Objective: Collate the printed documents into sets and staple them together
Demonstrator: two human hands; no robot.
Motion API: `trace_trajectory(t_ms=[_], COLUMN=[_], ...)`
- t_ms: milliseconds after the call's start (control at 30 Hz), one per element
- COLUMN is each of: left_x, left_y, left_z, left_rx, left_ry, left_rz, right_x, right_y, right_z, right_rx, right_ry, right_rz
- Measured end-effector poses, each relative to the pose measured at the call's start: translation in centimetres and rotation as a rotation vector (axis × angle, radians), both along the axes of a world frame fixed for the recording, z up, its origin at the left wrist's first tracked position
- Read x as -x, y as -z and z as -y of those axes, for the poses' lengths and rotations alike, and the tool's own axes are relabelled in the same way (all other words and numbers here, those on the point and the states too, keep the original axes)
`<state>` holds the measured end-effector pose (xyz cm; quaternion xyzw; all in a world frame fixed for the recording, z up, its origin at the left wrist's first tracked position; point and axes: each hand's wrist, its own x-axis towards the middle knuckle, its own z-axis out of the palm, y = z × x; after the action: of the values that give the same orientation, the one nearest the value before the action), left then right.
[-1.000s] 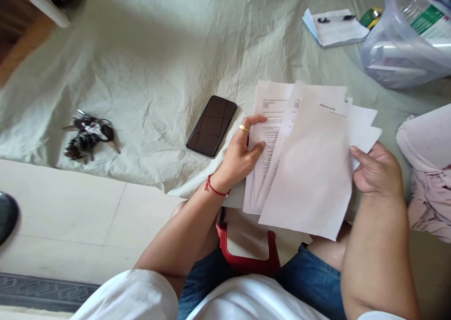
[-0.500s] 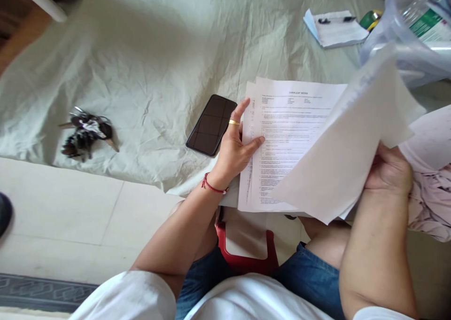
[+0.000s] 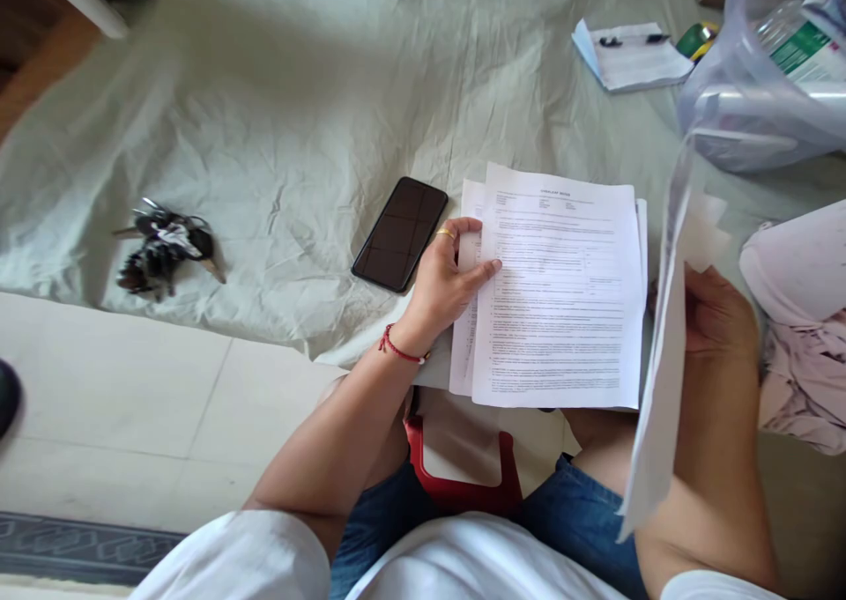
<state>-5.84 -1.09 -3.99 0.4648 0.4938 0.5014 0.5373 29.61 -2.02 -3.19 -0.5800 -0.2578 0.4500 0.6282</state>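
Note:
A stack of printed paper sheets lies at the edge of a pale green cloth in front of me. My left hand, with a gold ring and a red thread bracelet, pinches the stack's left edge. My right hand holds a few loose sheets lifted on edge, to the right of the stack. A black phone lies face up just left of my left hand.
A bunch of keys lies at the left on the cloth. A small paper pad with a pen and a clear plastic bag are at the back right. Pink fabric is at the right. A red stool sits under me.
My right hand has lifted the top sheets off the stack and swung them rightward until they stand on edge. The printed page beneath is now uncovered. My left hand stayed on the stack's edge.

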Motion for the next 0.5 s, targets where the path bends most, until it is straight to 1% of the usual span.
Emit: trace_trajectory(t_ms=[100,233,400,500], left_x=[0.0,-0.2,-0.4,-0.5], left_y=[-0.6,-1.2,-1.6,-1.7], left_z=[0.2,0.4,0.7,0.9], left_rx=[0.040,0.056,0.053,0.055], left_ry=[0.018,0.047,0.067,0.076], left_rz=[-0.033,-0.037,-0.018,-0.007], right_x=[0.6,1.1,1.4,1.7], right_y=[-0.3,-0.6,-0.2,-0.1], right_z=[-0.1,-0.3,-0.6,-0.6], right_rx=[0.064,0.052,0.051,0.033], right_ry=[0.025,0.017,0.042,0.028], right_rz=[-0.031,0.000,0.069,0.122])
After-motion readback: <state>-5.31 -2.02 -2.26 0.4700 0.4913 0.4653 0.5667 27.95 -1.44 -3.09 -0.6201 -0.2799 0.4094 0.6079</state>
